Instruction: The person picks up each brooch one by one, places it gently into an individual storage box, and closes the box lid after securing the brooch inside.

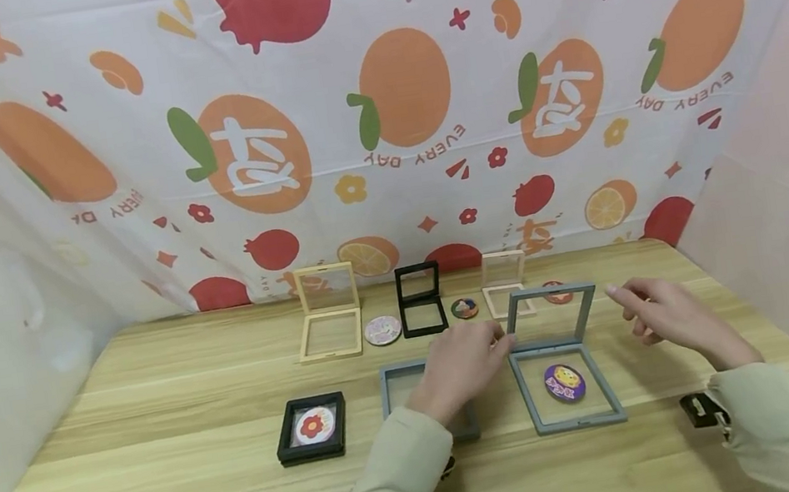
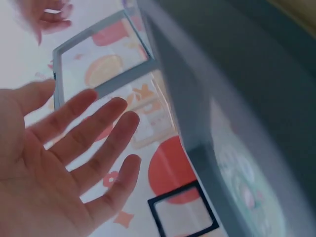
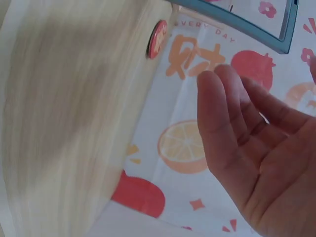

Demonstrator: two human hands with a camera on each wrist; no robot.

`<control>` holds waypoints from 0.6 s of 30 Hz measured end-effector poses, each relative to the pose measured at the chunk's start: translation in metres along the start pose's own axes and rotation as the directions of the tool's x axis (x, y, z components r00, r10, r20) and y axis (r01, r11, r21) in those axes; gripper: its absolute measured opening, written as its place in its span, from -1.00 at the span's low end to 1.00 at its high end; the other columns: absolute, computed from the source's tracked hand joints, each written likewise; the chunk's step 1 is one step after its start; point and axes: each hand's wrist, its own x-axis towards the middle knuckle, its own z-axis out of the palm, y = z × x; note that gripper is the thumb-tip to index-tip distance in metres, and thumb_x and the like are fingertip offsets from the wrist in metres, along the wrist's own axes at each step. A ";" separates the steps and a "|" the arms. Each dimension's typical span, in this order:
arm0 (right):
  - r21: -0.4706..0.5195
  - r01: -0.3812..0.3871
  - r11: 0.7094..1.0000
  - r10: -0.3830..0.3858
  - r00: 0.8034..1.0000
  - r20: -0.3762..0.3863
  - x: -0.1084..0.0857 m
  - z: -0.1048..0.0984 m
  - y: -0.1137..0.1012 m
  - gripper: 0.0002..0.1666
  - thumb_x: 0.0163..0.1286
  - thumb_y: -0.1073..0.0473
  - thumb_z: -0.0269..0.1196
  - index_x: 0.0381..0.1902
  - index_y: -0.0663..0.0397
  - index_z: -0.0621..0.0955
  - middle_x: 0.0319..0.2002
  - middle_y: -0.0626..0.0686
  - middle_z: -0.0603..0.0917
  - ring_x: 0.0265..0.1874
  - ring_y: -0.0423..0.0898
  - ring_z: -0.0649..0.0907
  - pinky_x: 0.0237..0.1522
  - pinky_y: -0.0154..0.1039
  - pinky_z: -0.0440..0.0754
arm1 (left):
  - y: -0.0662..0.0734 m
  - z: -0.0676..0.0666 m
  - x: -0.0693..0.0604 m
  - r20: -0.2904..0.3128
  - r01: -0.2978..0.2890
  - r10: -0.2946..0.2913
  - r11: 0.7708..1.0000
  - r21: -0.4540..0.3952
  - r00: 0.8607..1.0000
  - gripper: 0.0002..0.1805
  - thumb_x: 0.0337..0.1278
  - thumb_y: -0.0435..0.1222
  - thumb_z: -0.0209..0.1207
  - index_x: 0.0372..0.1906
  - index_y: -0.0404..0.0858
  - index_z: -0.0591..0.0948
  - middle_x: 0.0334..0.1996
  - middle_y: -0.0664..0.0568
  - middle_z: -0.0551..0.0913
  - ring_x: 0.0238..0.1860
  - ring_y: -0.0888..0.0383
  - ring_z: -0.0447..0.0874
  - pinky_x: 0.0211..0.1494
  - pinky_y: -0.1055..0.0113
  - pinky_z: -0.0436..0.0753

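We read "EVERY DAY" on the backdrop point(image 1: 391, 221). We count six frames point(image 1: 334, 356) on the counter point(image 1: 165, 446); one open grey frame point(image 1: 583, 423), its lid point(image 1: 552, 290) raised, stands between the left hand point(image 1: 456, 363) and the right hand point(image 1: 669, 317), a round purple badge point(image 1: 564, 383) in its lower half. Both hands' fingers are released, grasping nothing.

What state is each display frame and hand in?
Front black display frame: closed, flower badge inside
Right gray display frame: open, lid raised, purple badge on base
Left gray display frame: looks closed, partly hidden
Yellow display frame: open
Rear black display frame: open
Pale pink display frame: open
Left hand: open, fingers spread
Right hand: relaxed, holding nothing
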 end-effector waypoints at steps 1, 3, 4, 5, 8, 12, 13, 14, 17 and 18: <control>0.017 -0.018 1.000 0.018 1.000 -0.002 0.002 0.001 -0.001 -0.29 0.65 -0.18 -0.08 0.07 0.49 0.48 -0.30 0.20 0.57 -0.43 -0.04 0.59 -0.41 -0.16 0.69 | 0.000 -0.001 0.001 0.007 0.032 -0.031 0.997 -0.066 0.999 -0.68 0.50 -0.09 0.14 -0.12 -0.21 0.77 -0.71 0.17 0.48 -0.72 0.30 0.26 -0.63 0.44 0.24; 0.054 -0.040 0.998 0.040 0.999 0.002 0.005 0.004 -0.002 -0.21 0.66 -0.23 -0.15 0.16 0.53 0.43 -0.18 0.28 0.57 -0.36 -0.02 0.60 -0.37 -0.12 0.71 | 0.000 -0.003 0.002 0.022 0.101 -0.099 0.980 -0.169 0.995 -0.63 0.53 -0.06 0.09 -0.04 -0.23 0.75 -0.66 0.14 0.54 -0.70 0.29 0.30 -0.62 0.43 0.27; 0.070 -0.048 0.996 0.048 0.999 0.008 0.008 0.005 -0.003 -0.17 0.66 -0.25 -0.18 0.18 0.54 0.41 -0.14 0.31 0.56 -0.33 -0.01 0.60 -0.35 -0.09 0.72 | 0.000 -0.004 0.004 0.024 0.129 -0.127 0.969 -0.211 0.992 -0.61 0.54 -0.05 0.07 0.00 -0.25 0.74 -0.62 0.13 0.58 -0.67 0.28 0.34 -0.60 0.42 0.30; 0.089 -0.054 0.995 0.053 0.998 0.016 0.010 0.006 -0.004 -0.15 0.66 -0.25 -0.22 0.20 0.56 0.39 -0.11 0.33 0.55 -0.31 -0.01 0.61 -0.34 -0.06 0.71 | 0.000 -0.004 0.005 0.023 0.156 -0.156 0.955 -0.253 0.988 -0.60 0.54 -0.05 0.06 0.02 -0.26 0.72 -0.55 0.10 0.63 -0.64 0.25 0.40 -0.57 0.39 0.36; 0.139 -0.077 0.987 0.072 0.996 0.044 0.017 0.009 -0.007 -0.12 0.66 -0.24 -0.28 0.23 0.60 0.35 -0.04 0.41 0.54 -0.25 0.03 0.64 -0.29 0.01 0.71 | -0.001 -0.007 0.010 0.038 0.218 -0.218 0.912 -0.346 0.975 -0.55 0.55 -0.01 0.01 0.07 -0.29 0.66 -0.23 -0.02 0.72 -0.34 0.13 0.63 -0.30 0.24 0.59; 0.175 -0.128 0.976 0.118 0.991 0.065 0.023 0.013 -0.009 -0.11 0.66 -0.23 -0.34 0.22 0.63 0.35 0.04 0.48 0.53 -0.19 0.08 0.67 -0.20 0.06 0.70 | -0.002 -0.007 0.018 0.099 0.269 -0.251 0.861 -0.431 0.963 -0.49 0.57 0.04 -0.07 0.14 -0.31 0.59 0.04 -0.13 0.67 0.04 -0.03 0.64 0.05 0.04 0.59; 0.179 -0.143 0.973 0.133 0.989 0.070 0.025 0.013 -0.010 -0.10 0.66 -0.24 -0.34 0.21 0.62 0.36 0.05 0.49 0.54 -0.17 0.10 0.67 -0.18 0.06 0.69 | -0.001 -0.007 0.020 0.117 0.278 -0.253 0.851 -0.446 0.960 -0.46 0.58 0.05 -0.09 0.16 -0.33 0.58 0.07 -0.14 0.66 0.07 -0.05 0.62 0.09 0.04 0.58; 0.185 -0.157 0.970 0.146 0.986 0.075 0.026 0.014 -0.011 -0.09 0.65 -0.25 -0.35 0.19 0.62 0.37 0.05 0.48 0.54 -0.15 0.11 0.67 -0.17 0.06 0.69 | -0.001 -0.007 0.022 0.133 0.288 -0.255 0.840 -0.460 0.958 -0.44 0.58 0.06 -0.10 0.17 -0.34 0.58 0.09 -0.15 0.65 0.09 -0.05 0.61 0.11 0.04 0.57; 0.208 -0.197 0.958 0.182 0.979 0.091 0.029 0.017 -0.013 -0.08 0.63 -0.30 -0.37 0.13 0.54 0.42 0.04 0.44 0.56 -0.10 0.15 0.66 -0.15 0.05 0.68 | 0.001 -0.006 0.026 0.167 0.315 -0.267 0.818 -0.481 0.949 -0.38 0.58 0.09 -0.14 0.22 -0.37 0.55 0.14 -0.17 0.61 0.16 -0.08 0.55 0.16 0.03 0.53; 0.213 -0.206 0.955 0.189 0.977 0.098 0.030 0.018 -0.014 -0.08 0.63 -0.32 -0.37 0.10 0.51 0.43 0.03 0.42 0.56 -0.09 0.16 0.66 -0.14 0.06 0.68 | 0.002 -0.006 0.028 0.175 0.321 -0.270 0.812 -0.487 0.947 -0.35 0.59 0.11 -0.16 0.24 -0.38 0.54 0.20 -0.20 0.58 0.25 -0.11 0.50 0.22 0.02 0.49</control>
